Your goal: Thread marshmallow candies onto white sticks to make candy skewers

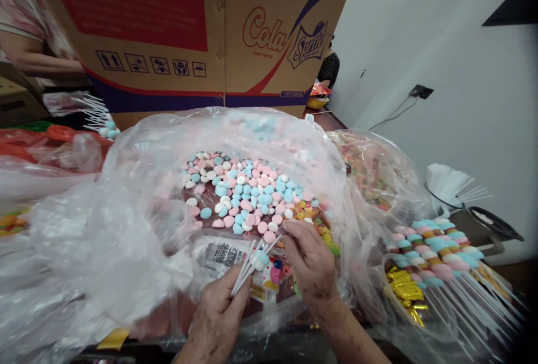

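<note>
My left hand [218,308] is closed round a small bunch of thin white sticks [242,279], which slant up to the right. Pale blue and white candies [260,260] are threaded on at least one of them. Close to the stick tips is my right hand [311,263], thumb and fingers drawn together; whatever is between them is hidden. A pink candy [269,237] shows just beyond the tips. Behind both hands, pink, blue and white marshmallow-like candies [247,191] lie loose in a big clear plastic bag [143,156]. Yellow and orange ring gummies [325,232] lie to their right.
A large cardboard carton [227,33] stands behind the bag. At right are stacked candy skewers [437,252], gold twist ties [406,288] in a clear container and a bundle of white sticks [448,184]. A person [37,38] stands at far left; another is behind the carton.
</note>
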The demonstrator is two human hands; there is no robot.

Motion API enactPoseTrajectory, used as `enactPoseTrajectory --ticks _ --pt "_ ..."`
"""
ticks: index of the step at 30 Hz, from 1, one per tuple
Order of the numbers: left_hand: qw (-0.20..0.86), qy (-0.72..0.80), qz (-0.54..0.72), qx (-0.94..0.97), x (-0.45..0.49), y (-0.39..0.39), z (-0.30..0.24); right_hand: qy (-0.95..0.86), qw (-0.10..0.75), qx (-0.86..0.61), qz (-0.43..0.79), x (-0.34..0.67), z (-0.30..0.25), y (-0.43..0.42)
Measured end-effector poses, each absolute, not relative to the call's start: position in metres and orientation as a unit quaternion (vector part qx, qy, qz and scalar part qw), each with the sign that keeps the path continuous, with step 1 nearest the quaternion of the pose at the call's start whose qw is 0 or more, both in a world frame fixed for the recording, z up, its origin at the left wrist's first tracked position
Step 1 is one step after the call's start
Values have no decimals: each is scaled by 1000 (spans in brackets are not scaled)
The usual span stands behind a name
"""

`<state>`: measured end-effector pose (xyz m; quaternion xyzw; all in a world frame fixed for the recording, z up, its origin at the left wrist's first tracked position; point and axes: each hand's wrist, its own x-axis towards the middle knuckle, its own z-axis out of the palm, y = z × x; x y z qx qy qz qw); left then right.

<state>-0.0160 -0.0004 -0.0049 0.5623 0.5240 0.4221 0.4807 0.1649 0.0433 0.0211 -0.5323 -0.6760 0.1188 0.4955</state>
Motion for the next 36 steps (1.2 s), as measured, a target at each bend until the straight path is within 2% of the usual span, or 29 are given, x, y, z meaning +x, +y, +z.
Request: enactPoseTrajectory --ticks 4,10,21,28,30,36 --pt "481 537 444 533 -14 -2 -5 -664 498 -541 134 162 16 42" --pt "490 539 434 530 -13 -3 -1 -665 525 -526 78 157 13 39" --pt "489 537 427 539 -14 -3 -1 -497 632 -528 272 155 6 43" --pt "497 524 429 542 -15 -3 -6 -406 648 -501 405 154 10 44" --pt "485 528 428 550 -15 -3 -7 -436 637 -497 396 157 13 44" --pt "476 527 412 571 -17 -2 -8 -639 554 -461 269 158 13 34"
